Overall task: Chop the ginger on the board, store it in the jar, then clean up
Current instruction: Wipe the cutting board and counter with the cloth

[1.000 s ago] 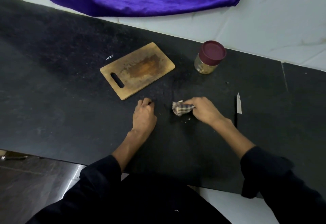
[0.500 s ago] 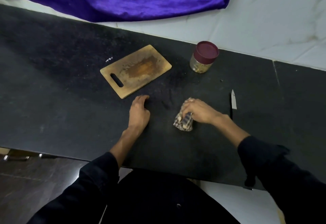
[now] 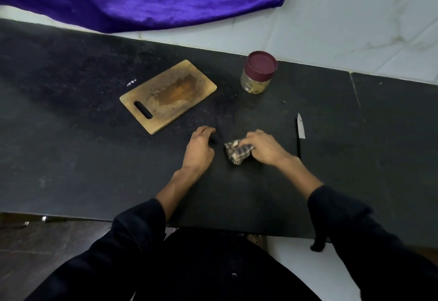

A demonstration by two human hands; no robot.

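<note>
Right grip [image 3: 265,148] on crumpled cloth [image 3: 237,155]

We note a black speckled stone counter [image 3: 71,158]. Directly on it lie a stained rectangular wooden chopping board [image 3: 168,96], a maroon-lidded glass jar [image 3: 258,72], a black-handled steel knife [image 3: 300,132] and a crumpled checked cloth [image 3: 237,154].

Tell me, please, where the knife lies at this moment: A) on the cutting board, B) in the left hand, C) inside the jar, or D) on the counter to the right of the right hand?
D: the knife lies flat on the dark counter just right of the right hand, which grips a checked cloth; no hand touches it, and the cutting board is bare.
</note>
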